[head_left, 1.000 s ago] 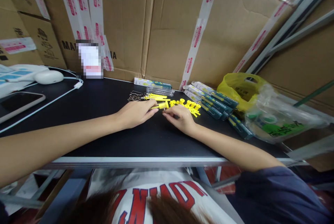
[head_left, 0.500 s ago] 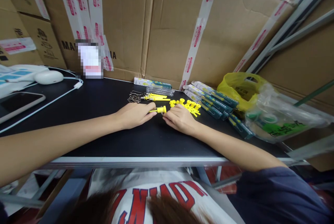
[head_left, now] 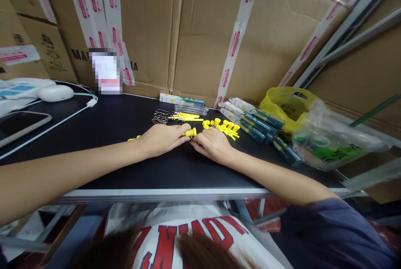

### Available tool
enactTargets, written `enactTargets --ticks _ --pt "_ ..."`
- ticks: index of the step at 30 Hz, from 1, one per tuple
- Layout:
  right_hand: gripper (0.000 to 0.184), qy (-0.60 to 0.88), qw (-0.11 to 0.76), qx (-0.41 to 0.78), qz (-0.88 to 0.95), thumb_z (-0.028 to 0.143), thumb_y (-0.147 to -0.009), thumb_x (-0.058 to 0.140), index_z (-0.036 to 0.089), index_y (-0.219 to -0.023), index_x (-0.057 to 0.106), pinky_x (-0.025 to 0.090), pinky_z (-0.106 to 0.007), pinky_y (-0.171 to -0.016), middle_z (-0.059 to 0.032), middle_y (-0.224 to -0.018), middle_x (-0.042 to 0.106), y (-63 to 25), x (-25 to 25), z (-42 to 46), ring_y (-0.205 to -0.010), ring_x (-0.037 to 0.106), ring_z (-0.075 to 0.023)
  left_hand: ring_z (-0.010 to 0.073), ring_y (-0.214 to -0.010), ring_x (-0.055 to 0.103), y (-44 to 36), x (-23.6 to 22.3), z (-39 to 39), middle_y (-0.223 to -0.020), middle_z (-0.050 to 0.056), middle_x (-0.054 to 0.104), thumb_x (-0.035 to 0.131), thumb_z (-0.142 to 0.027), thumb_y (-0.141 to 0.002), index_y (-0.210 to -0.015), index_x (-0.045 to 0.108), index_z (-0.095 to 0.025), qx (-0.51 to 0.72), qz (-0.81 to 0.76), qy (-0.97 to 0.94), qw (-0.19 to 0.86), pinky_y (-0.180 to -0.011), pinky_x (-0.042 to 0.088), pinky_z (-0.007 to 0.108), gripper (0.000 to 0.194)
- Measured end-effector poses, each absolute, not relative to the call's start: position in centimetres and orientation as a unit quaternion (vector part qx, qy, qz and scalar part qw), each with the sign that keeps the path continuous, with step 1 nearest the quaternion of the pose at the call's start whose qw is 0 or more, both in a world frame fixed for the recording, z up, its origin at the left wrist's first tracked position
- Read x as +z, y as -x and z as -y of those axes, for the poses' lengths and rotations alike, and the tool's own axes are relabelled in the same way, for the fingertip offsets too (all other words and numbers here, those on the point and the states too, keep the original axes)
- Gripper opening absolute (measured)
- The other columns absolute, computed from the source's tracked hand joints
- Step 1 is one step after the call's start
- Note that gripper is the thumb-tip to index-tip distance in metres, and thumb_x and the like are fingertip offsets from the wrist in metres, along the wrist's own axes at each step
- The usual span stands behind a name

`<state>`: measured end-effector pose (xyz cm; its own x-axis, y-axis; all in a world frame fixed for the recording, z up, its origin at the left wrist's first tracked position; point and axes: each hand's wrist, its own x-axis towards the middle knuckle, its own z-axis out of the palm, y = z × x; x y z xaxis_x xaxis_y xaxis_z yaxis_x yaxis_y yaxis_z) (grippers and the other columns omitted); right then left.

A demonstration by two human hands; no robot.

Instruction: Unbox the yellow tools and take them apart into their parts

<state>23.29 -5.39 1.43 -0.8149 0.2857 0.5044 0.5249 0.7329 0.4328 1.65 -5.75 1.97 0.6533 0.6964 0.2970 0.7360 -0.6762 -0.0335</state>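
Observation:
Between the thumb and fingers of my left hand [head_left: 164,139], a yellow plastic piece with a flanged end [head_left: 190,132] is pinched, its flange toward the right. My right hand [head_left: 213,143] is curled closed against that end, its fingertips together; whatever small thing they grip is mostly hidden. Behind my left wrist, part of another yellow piece [head_left: 134,138] shows. Just past my right hand lies a pile of small yellow parts [head_left: 230,128]. Beyond my left hand are yellow sticks with metal tips [head_left: 188,117], bent metal wire hooks [head_left: 161,117] and clear plastic tubes [head_left: 191,110].
Slim printed boxes [head_left: 250,118] are stacked on the right of the black table [head_left: 125,168]. A yellow bag [head_left: 283,106] and a clear plastic bag [head_left: 332,143] stand beyond them. On the left are a phone [head_left: 23,126], a white cable [head_left: 62,120] and a power strip [head_left: 26,91]. Cardboard [head_left: 147,31] walls the back.
My left fingers have slid toward the flanged end, covering more of the yellow piece. Both hands sit slightly further left in view, and a yellow piece now shows behind my left wrist.

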Motion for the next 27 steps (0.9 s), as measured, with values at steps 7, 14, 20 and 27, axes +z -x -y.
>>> enactTargets --ticks 7,14,20,27 --pt "0.016 0.209 0.210 -0.193 0.935 0.023 -0.092 0.043 0.018 -0.078 0.051 0.031 -0.022 -0.053 0.0022 -0.056 0.055 -23.5 1.2 5.0 -0.049 0.048 -0.0104 0.0222 -0.072 0.067 -2.1 2.5 6.2 -0.091 0.005 0.069 0.023 -0.041 -0.098 -0.105 0.045 -0.022 -0.074 0.409 0.906 0.083 -0.051 0.041 0.024 0.030" --pt "0.017 0.176 0.183 -0.196 0.947 0.023 -0.094 0.040 0.018 -0.081 0.050 0.033 -0.023 -0.055 -0.0002 -0.060 0.058 -23.9 1.3 4.7 -0.053 0.051 -0.0116 0.0223 -0.074 0.067 -2.0 2.7 5.8 -0.091 0.005 0.069 0.024 -0.040 -0.098 -0.104 0.045 -0.023 -0.056 0.392 0.917 0.053 -0.054 0.042 0.025 0.028" --pt "0.019 0.174 0.159 -0.212 0.948 0.023 -0.095 0.038 0.017 -0.083 0.050 0.031 -0.024 -0.056 -0.0011 -0.062 0.059 -23.8 1.4 4.7 -0.054 0.050 -0.0120 0.0214 -0.076 0.067 -2.1 2.3 5.5 -0.095 0.005 0.068 0.025 -0.040 -0.098 -0.104 0.045 -0.022 -0.072 0.391 0.917 0.048 -0.056 0.043 0.024 0.028" --pt "0.023 0.238 0.186 -0.195 0.933 0.027 -0.094 0.039 0.018 -0.076 0.050 0.028 -0.026 -0.056 -0.0018 -0.063 0.055 -23.4 1.7 5.7 -0.057 0.047 -0.0129 0.0208 -0.075 0.067 -1.1 2.2 4.9 -0.086 0.004 0.068 0.025 -0.042 -0.097 -0.107 0.045 -0.021 -0.084 0.365 0.927 0.027 -0.056 0.041 0.024 0.030"
